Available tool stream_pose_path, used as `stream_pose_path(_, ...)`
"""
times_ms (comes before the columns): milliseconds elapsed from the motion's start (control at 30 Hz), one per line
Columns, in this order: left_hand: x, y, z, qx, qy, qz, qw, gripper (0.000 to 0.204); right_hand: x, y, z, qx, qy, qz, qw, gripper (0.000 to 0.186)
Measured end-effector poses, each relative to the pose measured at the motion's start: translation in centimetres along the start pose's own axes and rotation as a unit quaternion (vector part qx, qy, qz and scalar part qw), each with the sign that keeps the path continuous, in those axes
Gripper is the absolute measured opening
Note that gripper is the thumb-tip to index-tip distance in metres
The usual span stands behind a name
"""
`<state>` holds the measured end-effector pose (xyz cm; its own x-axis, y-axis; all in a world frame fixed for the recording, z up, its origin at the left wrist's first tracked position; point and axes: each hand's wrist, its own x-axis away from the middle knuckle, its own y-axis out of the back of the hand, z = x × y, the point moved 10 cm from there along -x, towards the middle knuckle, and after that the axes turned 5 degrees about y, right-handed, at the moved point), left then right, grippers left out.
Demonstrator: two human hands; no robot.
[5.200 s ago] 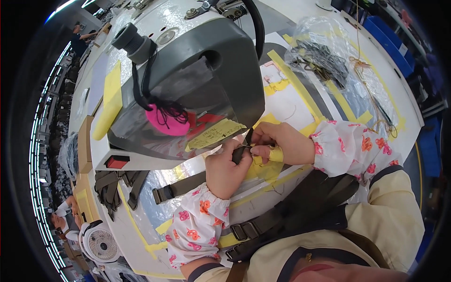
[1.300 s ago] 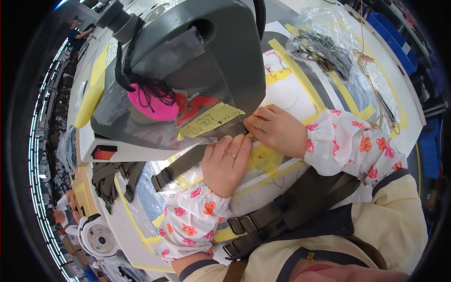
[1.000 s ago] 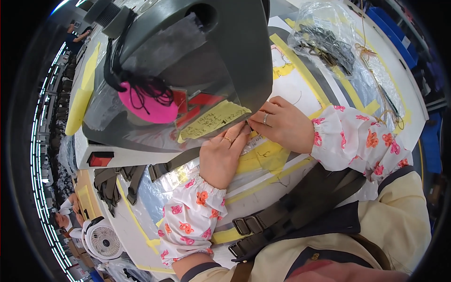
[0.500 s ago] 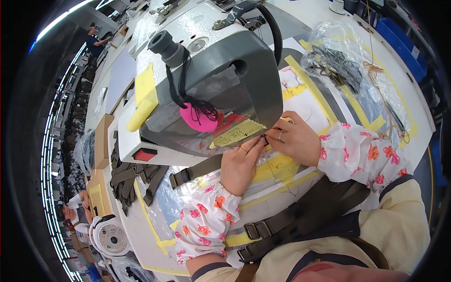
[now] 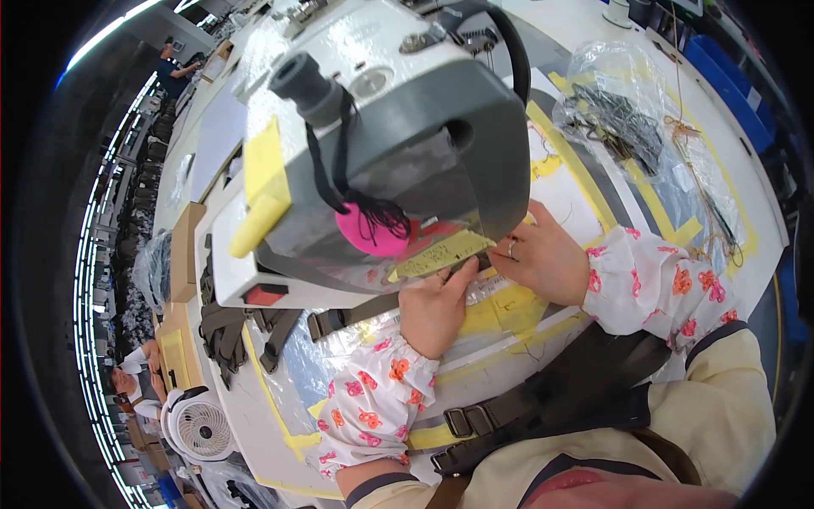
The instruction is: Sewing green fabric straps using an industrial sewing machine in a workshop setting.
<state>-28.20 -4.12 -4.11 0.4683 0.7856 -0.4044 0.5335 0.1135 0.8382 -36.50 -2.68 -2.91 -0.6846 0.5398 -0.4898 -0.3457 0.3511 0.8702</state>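
Note:
A dark olive webbing strap (image 5: 363, 311) with a plastic buckle (image 5: 324, 326) runs across the table under the front of a large sewing machine (image 5: 407, 170). My left hand (image 5: 434, 312) grips the strap, its thumb pointing right and its fingertips partly hidden beneath the machine head. Close beside it, my right hand (image 5: 547, 261) pinches the strap's short dark end near the needle area. The machine's head hides the needle and part of the right fingertips. Both wrists wear white floral sleeve covers.
More dark straps (image 5: 222, 327) lie in a pile left of the machine. A clear bag of metal hardware (image 5: 615, 119) sits at the far right. Yellow tape (image 5: 509, 310) marks the table. Webbing with buckles (image 5: 500, 411) lies across my lap; a white fan (image 5: 202, 428) stands at lower left.
The view has shifted slightly, with the machine appearing a little lower and to the right. My left fingers have curled in, the thumb now on top of the strap; the right hand stays beside it.

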Motion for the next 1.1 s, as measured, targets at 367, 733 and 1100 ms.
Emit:
stream_pose_path(367, -0.2, -0.5, 0.2, -0.064, -0.026, 0.06, 0.996, 0.03, -0.4, -0.4, -0.1, 0.019, -0.003, 0.015, 1.0, 0.015)
stream_pose_path(733, -0.1, -0.7, 0.8, -0.034, -0.017, 0.063, 0.997, 0.031, -0.5, -1.1, -0.5, 0.024, -0.004, 0.039, 0.999, 0.015)
stream_pose_path(1100, -0.8, -1.9, 4.3, -0.061, 0.008, 0.051, 0.997, 0.032, -1.5, -2.5, -2.4, 0.091, -0.024, 0.117, 0.989, 0.019)
